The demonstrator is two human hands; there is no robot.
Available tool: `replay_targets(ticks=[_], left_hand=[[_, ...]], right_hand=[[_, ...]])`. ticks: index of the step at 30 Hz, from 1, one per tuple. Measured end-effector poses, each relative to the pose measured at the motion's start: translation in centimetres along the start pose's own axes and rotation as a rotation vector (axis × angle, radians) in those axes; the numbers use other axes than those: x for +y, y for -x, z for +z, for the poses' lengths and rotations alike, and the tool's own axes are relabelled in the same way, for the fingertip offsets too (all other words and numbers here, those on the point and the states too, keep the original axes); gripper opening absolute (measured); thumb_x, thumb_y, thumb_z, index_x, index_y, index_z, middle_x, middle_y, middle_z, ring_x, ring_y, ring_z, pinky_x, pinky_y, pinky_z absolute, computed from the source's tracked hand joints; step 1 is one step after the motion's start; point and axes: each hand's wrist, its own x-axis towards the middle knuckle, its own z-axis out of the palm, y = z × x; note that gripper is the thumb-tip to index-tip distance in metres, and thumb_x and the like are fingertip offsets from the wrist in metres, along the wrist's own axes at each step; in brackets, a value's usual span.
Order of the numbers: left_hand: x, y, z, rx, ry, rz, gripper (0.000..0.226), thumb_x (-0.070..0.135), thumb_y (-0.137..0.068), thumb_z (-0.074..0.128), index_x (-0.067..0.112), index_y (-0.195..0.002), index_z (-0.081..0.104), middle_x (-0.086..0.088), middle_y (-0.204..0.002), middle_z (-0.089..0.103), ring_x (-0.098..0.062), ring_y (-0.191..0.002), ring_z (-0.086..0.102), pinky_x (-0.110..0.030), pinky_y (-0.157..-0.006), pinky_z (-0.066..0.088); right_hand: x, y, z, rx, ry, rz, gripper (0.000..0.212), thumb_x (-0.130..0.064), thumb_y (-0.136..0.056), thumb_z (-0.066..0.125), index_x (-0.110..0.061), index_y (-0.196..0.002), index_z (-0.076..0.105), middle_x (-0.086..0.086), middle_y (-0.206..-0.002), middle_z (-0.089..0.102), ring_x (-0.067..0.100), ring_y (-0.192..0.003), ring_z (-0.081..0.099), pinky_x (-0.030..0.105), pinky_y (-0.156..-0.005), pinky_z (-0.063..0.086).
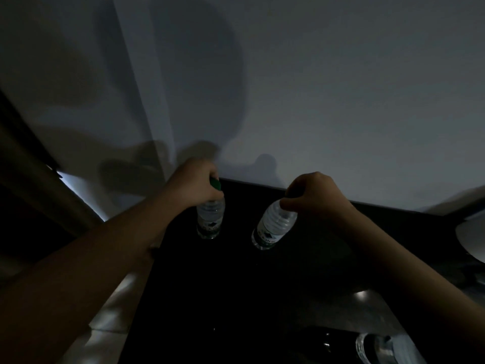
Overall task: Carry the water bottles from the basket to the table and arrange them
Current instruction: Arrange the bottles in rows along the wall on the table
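Dim indoor room (kind unclear): pale wall (341,101), black table (236,298)

Dim room, grey wall (341,88), black table (236,290).
The wall stands beyond the left grip (195,182) and right grip (312,195), the table beneath them, pale floor (110,319) to their left.

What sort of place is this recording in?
Likely a dim indoor room, perhaps home or hotel: a dark table against a plain pale wall, with what looks like a curtain at left.
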Motion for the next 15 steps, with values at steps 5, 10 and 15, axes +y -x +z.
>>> replay_targets(ticks=[5, 10, 15], left_hand=[[-1.3, -3.7, 0.3, -0.009, -0.012, 0.001, 0.025, 0.025, -0.062, 0.081, 0.011, -0.082, 0.073, -0.006, -0.082, 0.070, -0.020, -0.077, 0.065, -0.031, -0.068, 0.051], [-2.2, -7.1, 0.9, -0.006, -0.018, -0.001, 0.027, 0.024, -0.063, 0.082, 0.010, -0.084, 0.073, -0.008, -0.089, 0.070, -0.024, -0.083, 0.064, -0.032, -0.072, 0.051], [-3.0, -10.0, 1.1, 0.016, -0.025, -0.013, 0.027, 0.021, -0.064, 0.080, 0.011, -0.088, 0.075, -0.009, -0.094, 0.072, -0.024, -0.088, 0.066, -0.028, -0.075, 0.050]], right_hand=[[-0.4, -3.2, 0.1, -0.014, 0.056, -0.013, 0.017, -0.025, -0.075, 0.076, -0.011, -0.083, 0.070, 0.001, -0.079, 0.067, 0.005, -0.067, 0.059, 0.016, -0.052, 0.042], [-0.6, -6.0, 0.2, -0.036, 0.103, -0.030, 0.018, -0.025, -0.074, 0.076, -0.009, -0.083, 0.072, 0.005, -0.084, 0.070, 0.012, -0.071, 0.061, 0.019, -0.055, 0.045], [-0.6, -8.1, 0.4, -0.026, 0.108, -0.058, 0.017, -0.022, -0.075, 0.075, -0.009, -0.084, 0.072, 0.004, -0.084, 0.071, 0.014, -0.075, 0.065, 0.026, -0.065, 0.053]])
